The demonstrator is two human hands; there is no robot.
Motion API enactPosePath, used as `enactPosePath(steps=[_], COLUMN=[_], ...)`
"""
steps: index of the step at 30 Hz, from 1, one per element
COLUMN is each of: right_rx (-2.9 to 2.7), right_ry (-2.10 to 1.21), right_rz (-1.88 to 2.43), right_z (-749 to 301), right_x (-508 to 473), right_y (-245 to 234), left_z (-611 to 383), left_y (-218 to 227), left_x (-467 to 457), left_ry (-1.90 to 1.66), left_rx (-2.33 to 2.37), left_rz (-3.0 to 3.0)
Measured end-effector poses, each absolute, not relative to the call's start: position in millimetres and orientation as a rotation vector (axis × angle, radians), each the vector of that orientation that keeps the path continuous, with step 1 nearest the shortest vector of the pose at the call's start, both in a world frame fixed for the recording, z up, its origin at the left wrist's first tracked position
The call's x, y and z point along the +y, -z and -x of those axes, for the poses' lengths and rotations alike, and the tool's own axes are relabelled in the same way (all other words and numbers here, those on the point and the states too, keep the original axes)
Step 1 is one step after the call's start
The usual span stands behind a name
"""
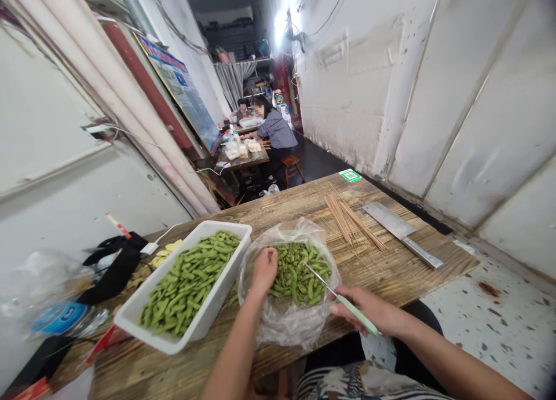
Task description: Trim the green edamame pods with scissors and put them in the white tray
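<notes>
My right hand (367,308) is closed around scissors (357,314) with pale green handles, their metal blades pointing over the pods. Below the blades, a clear plastic bag (286,330) lies opened out with green edamame pods (299,272) inside. My left hand (264,268) reaches into the left side of this bag, its fingers curled together over the pods; what they pinch, if anything, is hidden. Left of the bag stands a white plastic tub (197,325), filled with more edamame pods (191,278).
On the wooden table (417,284) lie a bundle of thin sticks (350,220) and a cleaver (397,229). A water bottle (67,319) and a black bag (113,261) are at the left. Beyond, a person (278,128) sits at another table.
</notes>
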State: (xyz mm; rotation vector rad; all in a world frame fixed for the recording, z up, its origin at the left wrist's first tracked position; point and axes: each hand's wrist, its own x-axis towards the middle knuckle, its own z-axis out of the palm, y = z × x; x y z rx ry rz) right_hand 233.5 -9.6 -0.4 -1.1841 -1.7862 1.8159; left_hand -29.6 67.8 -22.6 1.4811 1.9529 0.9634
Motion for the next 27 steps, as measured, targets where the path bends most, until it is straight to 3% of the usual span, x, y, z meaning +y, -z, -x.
enactPosePath(steps=[8, 15, 27], right_rx=[-1.881, -2.101, -2.104], right_ry=[-1.722, -1.386, -1.467], right_rz=[1.243, 1.179, 1.148], right_z=[-234.9, -237.0, -233.8], right_x=[-10.3, -5.1, -4.0], right_y=[-8.4, -18.5, -20.0], left_z=[19.7, 8.9, -6.1], left_y=[13.2, -13.9, -27.1], left_x=[80.7, 42.9, 18.4], left_ry=[-0.594, -0.701, -0.72], left_rx=[2.017, 1.617, 1.453], left_rz=[-1.764, -1.792, -1.757])
